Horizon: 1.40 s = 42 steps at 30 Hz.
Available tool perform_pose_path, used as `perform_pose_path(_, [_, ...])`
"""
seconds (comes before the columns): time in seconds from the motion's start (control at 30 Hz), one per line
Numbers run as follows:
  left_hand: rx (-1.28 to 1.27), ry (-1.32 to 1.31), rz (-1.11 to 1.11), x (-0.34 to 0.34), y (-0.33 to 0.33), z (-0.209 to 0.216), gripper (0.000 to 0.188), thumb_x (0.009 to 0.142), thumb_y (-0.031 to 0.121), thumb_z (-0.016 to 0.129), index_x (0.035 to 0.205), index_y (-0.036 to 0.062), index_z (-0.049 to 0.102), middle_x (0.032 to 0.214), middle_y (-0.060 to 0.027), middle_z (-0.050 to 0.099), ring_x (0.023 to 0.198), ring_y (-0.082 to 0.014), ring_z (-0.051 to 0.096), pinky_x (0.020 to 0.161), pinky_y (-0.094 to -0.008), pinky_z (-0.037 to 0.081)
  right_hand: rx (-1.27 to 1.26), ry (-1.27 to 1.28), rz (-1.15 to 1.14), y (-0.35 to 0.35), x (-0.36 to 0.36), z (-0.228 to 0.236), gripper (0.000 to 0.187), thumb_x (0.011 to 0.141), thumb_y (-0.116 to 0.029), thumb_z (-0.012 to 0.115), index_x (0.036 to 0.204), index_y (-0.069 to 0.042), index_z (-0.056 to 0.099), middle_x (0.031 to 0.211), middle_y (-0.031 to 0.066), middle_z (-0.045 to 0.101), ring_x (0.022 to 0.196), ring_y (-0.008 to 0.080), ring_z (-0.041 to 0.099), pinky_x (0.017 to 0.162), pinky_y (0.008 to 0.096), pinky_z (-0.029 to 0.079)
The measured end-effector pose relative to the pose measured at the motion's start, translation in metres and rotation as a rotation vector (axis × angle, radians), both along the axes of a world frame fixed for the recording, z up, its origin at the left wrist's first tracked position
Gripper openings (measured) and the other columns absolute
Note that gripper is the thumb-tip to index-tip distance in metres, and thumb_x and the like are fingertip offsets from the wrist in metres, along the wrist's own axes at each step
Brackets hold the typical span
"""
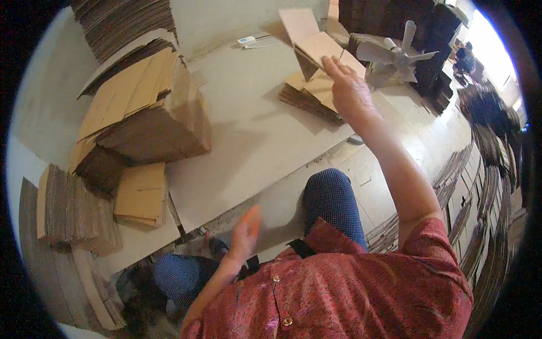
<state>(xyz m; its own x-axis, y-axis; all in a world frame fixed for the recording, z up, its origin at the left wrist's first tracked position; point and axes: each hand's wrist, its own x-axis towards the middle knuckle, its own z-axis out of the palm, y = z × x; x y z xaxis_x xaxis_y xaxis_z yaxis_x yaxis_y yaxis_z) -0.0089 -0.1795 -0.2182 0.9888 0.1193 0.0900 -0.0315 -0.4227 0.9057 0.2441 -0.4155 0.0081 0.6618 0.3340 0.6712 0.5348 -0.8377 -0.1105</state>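
Note:
At the far right of the pale table, my right hand [351, 93] reaches out with its fingers on a creased cardboard sheet [316, 42]. One panel of this sheet tilts upward; the thumb is hidden from view. Beneath it lies a low stack of flat cardboard pieces [313, 96]. My left hand [247, 233] hovers near my lap, in front of the table edge. It is somewhat blurred, its fingers look stretched out, and nothing shows in it.
Tall cardboard piles [135, 113] fill the table's left side, with a smaller stack [141, 195] in front. A grey fan [398, 56] stands beyond my right hand. A small white device with a cable [247, 41] lies by the wall. More cardboard bundles [485, 209] line the right.

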Motion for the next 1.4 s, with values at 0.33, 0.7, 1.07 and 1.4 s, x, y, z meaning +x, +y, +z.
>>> perform_pose_path(0.33, [0.116,0.097,-0.104,0.007,0.000,-0.016,0.025,0.085,0.013,0.059,0.109,0.0046,0.061,0.102,-0.0183,0.063,0.087,-0.0261,0.064,0.073,-0.0310,0.049,-0.418,0.529,-0.300,-0.021,0.100,-0.157,0.057,0.069,-0.008,0.064,0.122,-0.012,0.042,0.133,0.0101,0.037,0.113,0.0375,0.045,0.086,0.0522,0.043])
perform_pose_path(0.7, [0.492,-0.526,0.155,0.034,0.068,0.135,0.030,0.079,0.002,0.061,0.108,-0.0005,0.059,0.108,-0.0179,0.060,0.098,-0.0324,0.059,0.085,-0.0382,0.046,-0.344,0.531,-0.170,-0.041,0.087,-0.141,0.073,0.074,-0.027,0.067,0.136,-0.013,0.032,0.145,0.0135,0.024,0.131,0.0392,0.023,0.100,0.0586,0.026])
perform_pose_path(1.07, [1.386,-0.315,0.589,0.111,0.177,0.277,0.063,0.083,0.021,0.061,0.134,-0.0016,0.031,0.137,-0.0234,0.033,0.128,-0.0359,0.031,0.103,-0.0414,0.029,0.195,0.497,0.542,0.067,-0.089,-0.153,0.050,0.080,-0.014,0.064,0.124,0.000,0.046,0.130,0.0229,0.043,0.123,0.0406,0.037,0.101,0.0438,0.033])
perform_pose_path(1.4, [1.154,-0.217,0.156,0.107,0.232,0.314,0.023,0.082,0.011,0.059,0.104,0.0036,0.061,0.089,-0.0179,0.065,0.082,-0.0316,0.062,0.073,-0.0395,0.048,0.338,0.667,0.669,0.062,-0.140,-0.150,0.030,0.082,-0.010,0.060,0.110,0.003,0.056,0.089,0.0237,0.062,0.082,0.0384,0.061,0.071,0.0396,0.049])
